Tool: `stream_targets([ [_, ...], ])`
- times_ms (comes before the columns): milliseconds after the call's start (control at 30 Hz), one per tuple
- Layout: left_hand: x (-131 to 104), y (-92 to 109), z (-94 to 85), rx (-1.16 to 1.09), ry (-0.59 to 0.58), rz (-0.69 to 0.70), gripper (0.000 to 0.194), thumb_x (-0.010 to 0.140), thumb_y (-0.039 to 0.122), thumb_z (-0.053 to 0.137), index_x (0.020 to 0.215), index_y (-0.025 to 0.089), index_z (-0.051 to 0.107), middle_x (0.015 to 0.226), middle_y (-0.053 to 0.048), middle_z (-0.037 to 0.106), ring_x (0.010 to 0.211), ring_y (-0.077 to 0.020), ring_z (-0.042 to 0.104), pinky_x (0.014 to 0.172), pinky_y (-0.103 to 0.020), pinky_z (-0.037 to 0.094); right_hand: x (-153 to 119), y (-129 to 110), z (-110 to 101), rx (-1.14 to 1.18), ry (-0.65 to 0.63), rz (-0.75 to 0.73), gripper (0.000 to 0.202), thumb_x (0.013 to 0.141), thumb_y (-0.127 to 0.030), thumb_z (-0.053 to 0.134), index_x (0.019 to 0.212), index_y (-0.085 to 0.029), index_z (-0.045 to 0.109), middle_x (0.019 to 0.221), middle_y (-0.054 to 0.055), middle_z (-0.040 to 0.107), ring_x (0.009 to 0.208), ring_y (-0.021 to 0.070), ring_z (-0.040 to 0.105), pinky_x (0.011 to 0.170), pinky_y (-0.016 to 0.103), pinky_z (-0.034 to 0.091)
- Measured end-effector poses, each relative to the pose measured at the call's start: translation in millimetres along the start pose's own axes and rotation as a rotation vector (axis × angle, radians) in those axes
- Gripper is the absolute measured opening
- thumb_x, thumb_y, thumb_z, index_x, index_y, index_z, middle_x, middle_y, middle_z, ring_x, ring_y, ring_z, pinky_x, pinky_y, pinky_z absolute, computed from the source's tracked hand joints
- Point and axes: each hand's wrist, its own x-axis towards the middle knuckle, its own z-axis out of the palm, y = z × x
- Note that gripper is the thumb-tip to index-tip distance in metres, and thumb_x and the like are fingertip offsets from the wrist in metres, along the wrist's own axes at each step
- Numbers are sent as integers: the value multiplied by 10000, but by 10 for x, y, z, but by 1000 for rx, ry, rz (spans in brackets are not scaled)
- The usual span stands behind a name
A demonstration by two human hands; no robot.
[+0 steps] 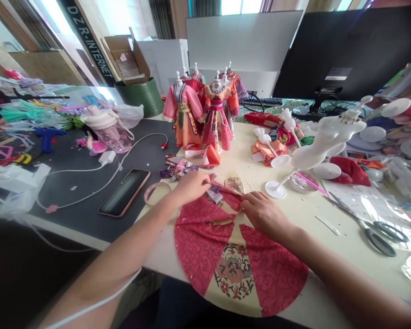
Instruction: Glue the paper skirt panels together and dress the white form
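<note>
A round doll skirt point(205, 251) of red patterned cloth with cream floral panels lies spread on the table's front, its lower rim reaching over the edge. My left hand point(193, 186) pinches the upper left part of the cloth, where it is gathered. On the other side, my right hand point(260, 209) is closed with fingertips on the gathered waist near the skirt's middle. A small scrap of whitish and purple ribbon point(215, 194) lies on the cloth between the hands. Just beyond is a piece of floral fabric point(234, 184). My fingers partly hide the gathered edge.
Small dressed dress forms point(183, 109) stand at the back. A bare white mannequin point(318, 139) leans at right, with scissors point(366, 226) nearer me. At left are a phone point(124, 193), a tape roll point(157, 193), a charging cable point(118, 170) and a pink tumbler point(111, 130).
</note>
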Motion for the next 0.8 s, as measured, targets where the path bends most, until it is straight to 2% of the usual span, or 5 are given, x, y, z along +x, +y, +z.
stream_targets([
  [100, 17, 24, -49, -146, -22, 41, 279, 857, 261, 473, 618, 172, 587, 581, 3, 579, 548, -119, 524, 508, -246, 342, -197, -50, -149, 26, -38, -4, 250, 859, -54, 410, 718, -166, 583, 760, 78, 603, 704, 175, 516, 678, 341, 440],
  [233, 73, 159, -75, -612, -41, 31, 235, 853, 279, 504, 694, 148, 617, 640, -10, 604, 570, -107, 533, 538, -241, 405, -342, -95, -280, 257, -90, 73, 180, 898, -225, 464, 778, -185, 592, 668, 30, 582, 613, 143, 520, 585, 293, 433],
  [400, 38, 435, 74, -917, -28, 15, 171, 823, 276, 569, 820, 122, 642, 719, -31, 642, 635, -113, 571, 593, -243, 463, -311, -57, -202, 623, 142, 391, 164, 891, -336, 499, 928, -200, 583, 754, 24, 624, 600, 119, 546, 556, 264, 455],
  [600, -124, 686, 278, -858, 34, 169, 99, 814, 201, 587, 832, 129, 653, 825, -43, 676, 755, -130, 615, 695, -245, 493, -190, -66, -167, 1312, 162, 634, 484, 817, -450, 588, 1223, -224, 450, 1096, 96, 611, 678, 137, 613, 569, 301, 530],
  [800, -206, 714, 369, -689, 69, 225, 92, 824, 236, 590, 818, 164, 647, 797, -28, 683, 732, -126, 619, 706, -253, 495, -214, -93, -50, 1481, 129, 693, 301, 746, -410, 688, 935, -189, 613, 700, 4, 630, 579, 117, 580, 531, 246, 488],
])
